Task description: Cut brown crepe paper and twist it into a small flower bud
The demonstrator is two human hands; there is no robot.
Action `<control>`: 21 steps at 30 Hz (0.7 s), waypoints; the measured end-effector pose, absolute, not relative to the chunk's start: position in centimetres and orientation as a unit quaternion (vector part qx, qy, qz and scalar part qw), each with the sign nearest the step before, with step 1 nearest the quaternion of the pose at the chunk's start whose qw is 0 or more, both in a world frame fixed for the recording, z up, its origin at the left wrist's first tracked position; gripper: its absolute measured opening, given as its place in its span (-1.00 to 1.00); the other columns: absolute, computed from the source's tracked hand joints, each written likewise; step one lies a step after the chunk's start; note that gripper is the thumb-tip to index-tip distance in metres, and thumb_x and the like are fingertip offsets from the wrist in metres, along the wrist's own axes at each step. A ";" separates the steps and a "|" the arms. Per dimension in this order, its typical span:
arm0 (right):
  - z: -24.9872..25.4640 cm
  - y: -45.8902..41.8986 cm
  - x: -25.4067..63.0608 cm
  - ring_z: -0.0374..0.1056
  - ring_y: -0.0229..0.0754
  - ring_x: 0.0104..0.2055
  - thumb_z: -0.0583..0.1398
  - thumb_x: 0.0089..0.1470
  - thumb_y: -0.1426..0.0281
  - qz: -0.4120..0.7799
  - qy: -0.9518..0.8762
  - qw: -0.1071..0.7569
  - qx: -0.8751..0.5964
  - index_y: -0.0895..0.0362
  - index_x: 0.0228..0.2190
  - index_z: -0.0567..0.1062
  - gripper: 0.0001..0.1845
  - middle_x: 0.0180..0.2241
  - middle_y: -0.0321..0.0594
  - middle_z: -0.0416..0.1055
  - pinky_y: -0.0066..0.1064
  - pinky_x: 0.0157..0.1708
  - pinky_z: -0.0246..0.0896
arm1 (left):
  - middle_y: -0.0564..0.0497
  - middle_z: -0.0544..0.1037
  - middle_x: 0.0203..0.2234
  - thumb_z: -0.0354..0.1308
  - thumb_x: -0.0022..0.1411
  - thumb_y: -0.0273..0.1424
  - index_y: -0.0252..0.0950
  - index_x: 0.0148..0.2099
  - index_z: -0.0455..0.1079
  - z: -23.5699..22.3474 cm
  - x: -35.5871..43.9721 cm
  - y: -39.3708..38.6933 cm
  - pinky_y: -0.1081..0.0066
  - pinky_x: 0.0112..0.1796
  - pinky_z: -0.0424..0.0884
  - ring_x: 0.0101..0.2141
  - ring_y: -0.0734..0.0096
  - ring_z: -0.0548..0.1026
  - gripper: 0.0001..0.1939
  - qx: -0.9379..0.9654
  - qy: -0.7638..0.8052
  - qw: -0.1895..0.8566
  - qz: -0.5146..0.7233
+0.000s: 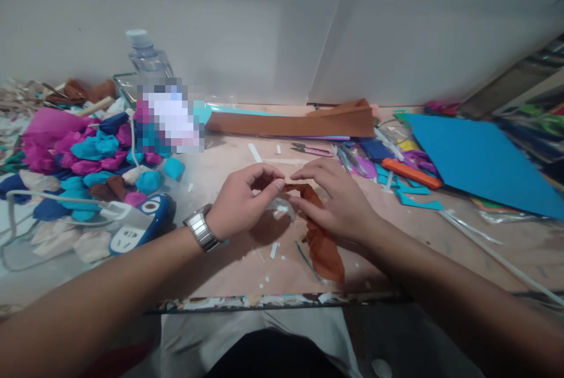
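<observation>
A crumpled brown strip (326, 257), thin like cloth or crepe paper, hangs from my hands over the middle of the table. My left hand (244, 196), wearing a metal watch (202, 228) on the wrist, pinches its narrow upper end between thumb and forefinger. Curved around the upper part of the strip is my right hand (337, 201); its thumb lies against the brown material and the forefinger tip stays apart from the thumb. A clear ring-shaped item (282, 211), perhaps tape, shows just under my left fingers.
Pink, blue and cream bundles (94, 149) crowd the left, beside a blue-and-white power strip (143, 222) and a bottle (147, 57). Behind lie a folded brown sheet (286, 124) and thread snips (312, 150). Rightward are an orange cutter (409, 173) and a blue sheet (480, 160).
</observation>
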State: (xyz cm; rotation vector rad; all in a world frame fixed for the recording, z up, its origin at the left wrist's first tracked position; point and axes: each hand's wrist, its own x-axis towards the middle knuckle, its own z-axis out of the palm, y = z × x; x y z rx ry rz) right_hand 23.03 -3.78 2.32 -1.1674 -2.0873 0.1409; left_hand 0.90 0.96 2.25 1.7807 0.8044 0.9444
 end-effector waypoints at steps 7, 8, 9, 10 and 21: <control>2.2 -3.9 22.9 0.38 0.00 -0.05 0.37 0.17 0.34 0.040 -0.807 0.361 -0.465 0.07 -0.12 0.52 -0.76 -0.17 -0.15 0.46 -0.15 -0.02 0.26 | -0.05 0.63 -0.32 0.26 0.36 -0.18 -0.35 -0.16 0.54 2.7 1.0 0.8 0.42 -0.27 0.43 -0.35 0.43 0.51 -0.71 0.705 0.348 0.509 0.350; 2.3 -3.9 22.9 0.39 -0.02 -0.06 0.36 0.18 0.37 0.041 -0.808 0.363 -0.463 0.07 -0.13 0.52 -0.78 -0.18 -0.16 0.48 -0.16 -0.02 0.26 | -0.05 0.63 -0.31 0.26 0.36 -0.18 -0.35 -0.16 0.54 2.7 1.0 0.8 0.40 -0.26 0.43 -0.33 0.42 0.52 -0.70 0.706 0.348 0.510 0.347; 2.3 -4.0 22.9 0.39 -0.03 -0.08 0.35 0.18 0.40 0.043 -0.809 0.365 -0.459 0.07 -0.14 0.52 -0.80 -0.20 -0.18 0.49 -0.17 -0.03 0.25 | -0.06 0.63 -0.31 0.26 0.36 -0.18 -0.36 -0.16 0.54 2.6 0.9 0.9 0.39 -0.24 0.43 -0.32 0.40 0.52 -0.70 0.706 0.346 0.513 0.345; 2.4 -4.0 22.8 0.40 -0.04 -0.09 0.34 0.19 0.42 0.044 -0.809 0.370 -0.454 0.07 -0.14 0.51 -0.81 -0.20 -0.19 0.51 -0.17 -0.02 0.25 | -0.06 0.63 -0.30 0.26 0.36 -0.18 -0.36 -0.16 0.55 2.5 1.0 0.9 0.38 -0.23 0.44 -0.31 0.39 0.52 -0.71 0.705 0.343 0.516 0.345; 2.6 -4.3 22.7 0.43 -0.07 -0.10 0.28 0.27 0.39 0.062 -0.805 0.406 -0.429 0.06 -0.18 0.55 -0.93 -0.21 -0.17 0.55 -0.15 -0.01 0.27 | -0.14 0.64 -0.08 0.21 0.42 -0.28 -0.34 0.03 0.53 1.9 1.1 0.9 0.26 0.01 0.50 -0.07 0.26 0.60 -0.74 0.704 0.261 0.554 0.360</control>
